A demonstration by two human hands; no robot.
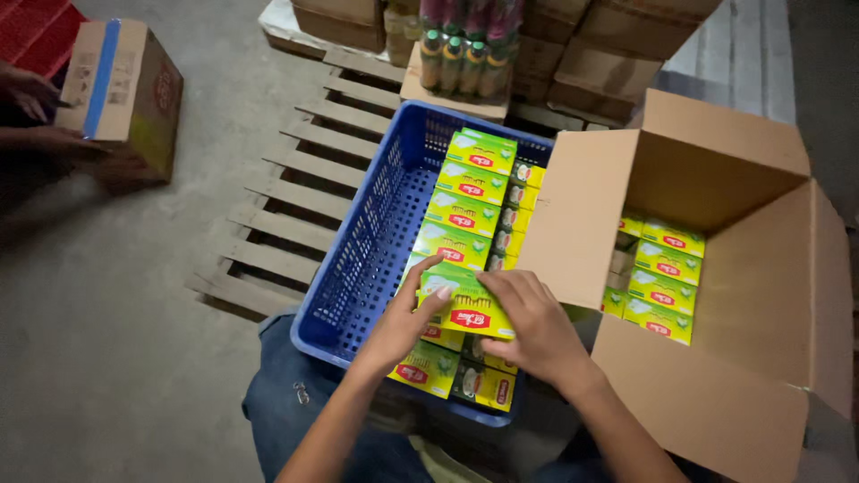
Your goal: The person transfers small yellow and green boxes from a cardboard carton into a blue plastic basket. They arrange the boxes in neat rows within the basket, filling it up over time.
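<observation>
A small green-and-yellow carton [465,302] was held over the near end of the blue plastic crate [358,268], above the row of matching cartons [467,210] already laid there. It looked light and stiff, though thin-walled enough to dent, so its short ends seemed best gripped. The left hand [407,326] had fingers [428,268] curled narrowly round its left edge; the right hand [535,329] lay partly spread on its right side. More cartons sat in the open cardboard box [716,295] alongside.
</observation>
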